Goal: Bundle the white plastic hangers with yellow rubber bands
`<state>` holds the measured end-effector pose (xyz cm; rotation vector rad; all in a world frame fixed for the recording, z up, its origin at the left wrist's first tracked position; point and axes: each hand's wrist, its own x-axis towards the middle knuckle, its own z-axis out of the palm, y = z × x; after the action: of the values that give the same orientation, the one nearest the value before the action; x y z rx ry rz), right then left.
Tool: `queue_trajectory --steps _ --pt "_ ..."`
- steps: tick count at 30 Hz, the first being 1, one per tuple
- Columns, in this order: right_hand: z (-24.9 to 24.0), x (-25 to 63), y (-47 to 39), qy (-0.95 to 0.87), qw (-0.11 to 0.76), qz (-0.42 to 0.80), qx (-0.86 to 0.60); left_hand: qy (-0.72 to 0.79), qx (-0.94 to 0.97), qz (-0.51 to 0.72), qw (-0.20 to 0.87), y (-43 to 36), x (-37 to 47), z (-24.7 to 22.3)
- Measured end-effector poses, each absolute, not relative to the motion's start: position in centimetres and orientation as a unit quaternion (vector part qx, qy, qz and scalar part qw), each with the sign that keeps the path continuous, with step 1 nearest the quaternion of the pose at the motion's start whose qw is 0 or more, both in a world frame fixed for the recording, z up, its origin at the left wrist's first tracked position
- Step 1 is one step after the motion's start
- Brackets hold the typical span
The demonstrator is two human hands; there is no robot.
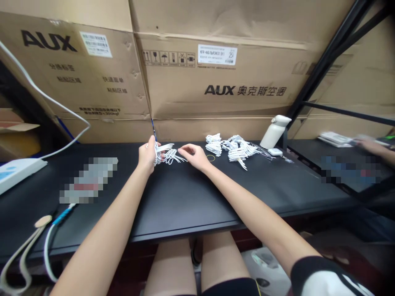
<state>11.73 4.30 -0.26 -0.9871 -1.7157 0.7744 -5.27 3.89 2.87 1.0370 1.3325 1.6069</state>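
Observation:
A bundle of thin white cords (169,154) is gripped in my left hand (148,155), with loose loops and ends sticking out to the right. My right hand (195,156) is beside those ends, its thumb and fingertips brought together in a pinch. Whether a cord end is between those fingertips is too small to make out. Just right of my right hand, a yellow rubber band (210,158) lies on the black table (182,205). Further right are a small bundle of white cords (213,144) and a larger pile of white cord bundles (240,150).
A white bottle (274,132) and a small white case (274,152) stand at the back right. To the left are a blurred-out phone (89,181) with a cable, a strap (26,246) and a power strip (21,172). Large cardboard boxes (216,107) wall the back. Another person's hand (373,146) shows far right.

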Motion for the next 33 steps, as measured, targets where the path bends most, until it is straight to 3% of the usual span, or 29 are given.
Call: queue_trajectory --steps 9,15,20,28,33 --pt "-0.2 12.0 3.2 -0.877 0.256 0.071 -0.4 0.534 0.39 0.63 0.408 4.1 -5.3 2.5" --pt "-0.1 12.2 3.8 -0.841 0.214 0.052 -0.495 0.538 0.411 0.617 0.401 4.2 -5.3 2.3" --pt "-0.7 14.0 5.6 -0.774 0.298 0.083 -0.552 0.549 0.433 0.598 0.391 4.1 -5.2 2.1" --pt "-0.4 15.1 7.0 -0.621 0.577 0.221 -0.482 0.562 0.479 0.564 0.369 3.9 -5.1 1.9" --pt "0.4 13.9 6.1 -0.604 0.619 0.285 -0.413 0.561 0.529 0.527 0.358 3.9 -5.1 1.5"
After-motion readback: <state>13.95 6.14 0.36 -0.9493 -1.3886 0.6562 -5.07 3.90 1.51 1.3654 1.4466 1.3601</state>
